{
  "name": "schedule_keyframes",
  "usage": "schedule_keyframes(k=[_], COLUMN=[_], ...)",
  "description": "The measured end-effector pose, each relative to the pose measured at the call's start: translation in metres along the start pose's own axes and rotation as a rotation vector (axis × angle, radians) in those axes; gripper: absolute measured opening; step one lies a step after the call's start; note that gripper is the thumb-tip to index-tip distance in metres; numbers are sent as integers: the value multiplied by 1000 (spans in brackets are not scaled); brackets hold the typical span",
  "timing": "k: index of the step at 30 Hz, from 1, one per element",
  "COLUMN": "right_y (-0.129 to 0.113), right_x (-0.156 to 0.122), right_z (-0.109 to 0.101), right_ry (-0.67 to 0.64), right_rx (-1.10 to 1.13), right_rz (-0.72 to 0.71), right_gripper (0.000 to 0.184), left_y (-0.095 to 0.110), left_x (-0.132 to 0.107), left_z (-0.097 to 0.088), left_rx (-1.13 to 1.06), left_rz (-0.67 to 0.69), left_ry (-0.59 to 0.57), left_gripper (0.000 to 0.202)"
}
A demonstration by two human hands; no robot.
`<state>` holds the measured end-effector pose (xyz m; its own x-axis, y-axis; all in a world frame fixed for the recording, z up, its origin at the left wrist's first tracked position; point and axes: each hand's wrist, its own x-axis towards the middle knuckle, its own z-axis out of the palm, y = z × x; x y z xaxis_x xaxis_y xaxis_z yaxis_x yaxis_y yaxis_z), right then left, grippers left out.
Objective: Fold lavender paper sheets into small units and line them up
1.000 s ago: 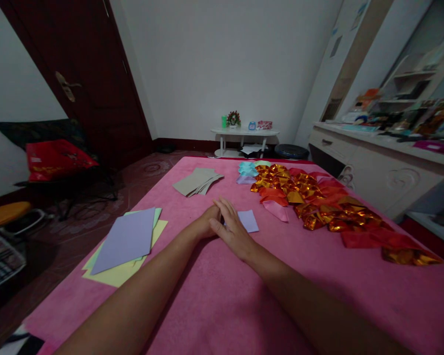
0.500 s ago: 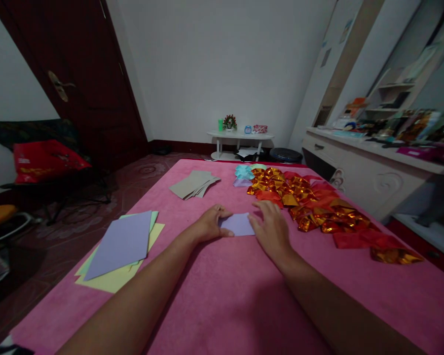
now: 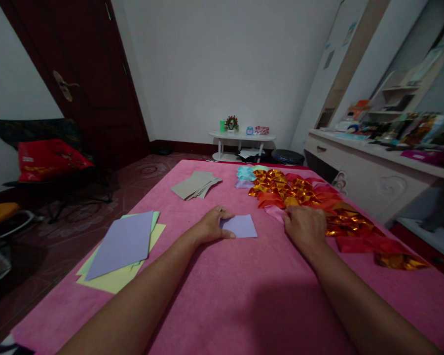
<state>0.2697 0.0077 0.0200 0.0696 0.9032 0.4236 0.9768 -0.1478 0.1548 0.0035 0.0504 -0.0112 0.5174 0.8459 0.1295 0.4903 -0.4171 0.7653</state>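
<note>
Near the middle of the pink-covered table lies a small purple sheet of paper. My left hand grips its left edge, thumb along the near side and fingers along the far side. To the right, my right hand is closed at the near edge of the folded shiny gold papers. A folded pink paper sticks out at its fingertips. An orange-red folded paper lies just beyond. The curled fingers of my right hand hide part of the pile.
Larger purple sheets lie over green and yellow ones at the left. Grey cards are fanned out farther back. Folded light-blue papers sit beside the gold ones. A white dresser stands along the right.
My right hand has left the small purple sheet and moved right to the folded papers, its fingers now curled. The pink paper has come into view. My left hand stays on the sheet.
</note>
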Motion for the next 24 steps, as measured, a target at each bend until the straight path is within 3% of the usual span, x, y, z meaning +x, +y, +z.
schedule_keyframes(k=[5,9,12,14,16,18,21,24], right_y=[14,23,11,-11,-42,-76,-110,-113], right_x=[4,6,3,-5,-17,-33,-54,-59], right_z=[10,16,10,1,-6,-12,-14,-8], right_ry=[105,199,299,307,206,22,-258,-344], right_rx=[13,78,211,388,657,833,873,767], right_rz=[-42,3,-16,-124,-253,-319,-443,-491], right_gripper=[23,25,28,27,29,48,86,93], left_y=[-1,-1,0,1,0,-1,-2,0], left_x=[0,0,0,0,0,1,2,1], left_z=[-1,-1,-1,0,0,0,1,1], left_rx=[17,21,15,10,19,39,62,65], left_rz=[-3,12,3,-1,15,56,105,122], left_ry=[-15,-7,-6,0,7,4,14,12], left_gripper=[66,65,65,65,63,57,37,30])
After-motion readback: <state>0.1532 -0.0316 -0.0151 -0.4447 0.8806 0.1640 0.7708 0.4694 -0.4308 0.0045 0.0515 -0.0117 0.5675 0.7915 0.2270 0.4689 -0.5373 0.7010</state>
